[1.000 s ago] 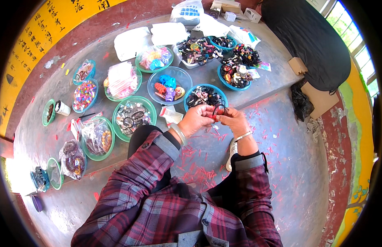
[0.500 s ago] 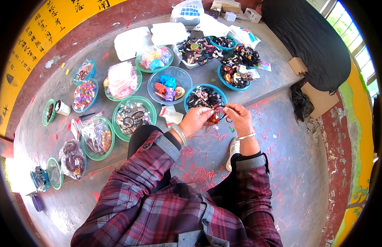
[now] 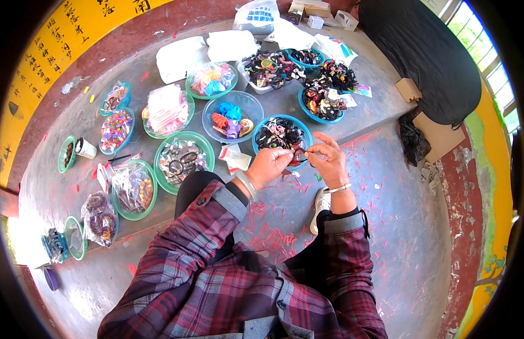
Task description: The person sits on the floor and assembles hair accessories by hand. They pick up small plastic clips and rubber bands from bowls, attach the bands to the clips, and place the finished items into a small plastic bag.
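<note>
My left hand [image 3: 266,166] pinches one side of a dark hair tie [image 3: 298,156] with a small reddish ornament. Thumb and finger of my right hand [image 3: 329,163] are closed on the tie's other side, with the remaining fingers lifted. The tie's exact shape is hard to make out. Just beyond both hands stands a blue bowl [image 3: 310,136] heaped with dark hair ties [image 3: 280,133]. To its left, a clear bluish bowl [image 3: 210,130] holds blue, purple and red pieces. A green bowl [image 3: 158,160] nearer my left knee contains packaged trinkets and dark rings.
More bowls of hair ties and colourful bits spread over the raised grey ledge [image 3: 352,121]. White bags [image 3: 181,59] lie at the back. A large black-covered object [image 3: 425,62] stands at right. Red scraps [image 3: 273,240] litter the floor by my white shoe [image 3: 320,212].
My right hand's fingers have lifted and spread slightly while still pinching the tie. The reddish ornament has turned and moved up a little between the hands. My left hand has barely shifted.
</note>
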`<state>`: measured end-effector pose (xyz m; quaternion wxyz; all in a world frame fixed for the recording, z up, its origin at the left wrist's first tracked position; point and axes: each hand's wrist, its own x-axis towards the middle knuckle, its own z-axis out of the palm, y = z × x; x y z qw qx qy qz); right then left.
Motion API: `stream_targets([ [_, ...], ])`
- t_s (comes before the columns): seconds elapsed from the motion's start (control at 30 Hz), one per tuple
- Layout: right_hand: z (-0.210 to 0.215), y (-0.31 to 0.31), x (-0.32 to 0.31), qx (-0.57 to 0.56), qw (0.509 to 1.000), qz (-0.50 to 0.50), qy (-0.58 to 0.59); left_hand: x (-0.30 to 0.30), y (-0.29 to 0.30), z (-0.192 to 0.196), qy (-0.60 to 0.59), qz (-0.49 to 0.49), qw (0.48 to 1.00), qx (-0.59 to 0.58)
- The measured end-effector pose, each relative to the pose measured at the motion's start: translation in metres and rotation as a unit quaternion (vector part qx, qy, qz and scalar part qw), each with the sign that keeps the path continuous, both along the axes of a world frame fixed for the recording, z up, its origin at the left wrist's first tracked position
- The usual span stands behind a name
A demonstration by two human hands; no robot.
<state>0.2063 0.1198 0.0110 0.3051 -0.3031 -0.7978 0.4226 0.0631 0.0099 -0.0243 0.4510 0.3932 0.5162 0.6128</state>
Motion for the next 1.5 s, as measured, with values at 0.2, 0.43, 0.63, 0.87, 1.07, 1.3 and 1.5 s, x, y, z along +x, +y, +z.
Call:
stream_targets([
  [0.2,0.000,0.001,0.002,0.133,0.990,0.016,-0.044,-0.002,0.004,-0.015,0.109,0.027,0.993,0.027],
  [0.43,0.006,-0.004,-0.001,0.093,0.995,0.018,-0.042,-0.002,-0.003,0.006,0.011,-0.032,0.999,-0.020],
  [0.63,0.003,-0.004,-0.001,0.111,0.993,0.043,-0.022,0.003,-0.004,0.009,0.021,-0.050,0.998,-0.014],
  [0.87,0.003,-0.006,-0.003,0.197,0.976,0.069,-0.053,0.004,-0.004,0.009,-0.039,-0.052,0.997,-0.027],
  [1.07,-0.001,-0.008,-0.003,0.163,0.978,0.108,-0.076,0.003,-0.003,0.003,-0.041,-0.054,0.997,-0.034],
  [1.3,0.006,-0.003,0.001,-0.050,0.996,0.064,-0.023,0.000,-0.004,0.009,-0.092,-0.034,0.994,-0.042],
  [1.5,-0.001,0.002,0.002,-0.044,0.998,0.040,-0.012,0.001,-0.004,0.009,-0.058,-0.046,0.997,-0.030],
])
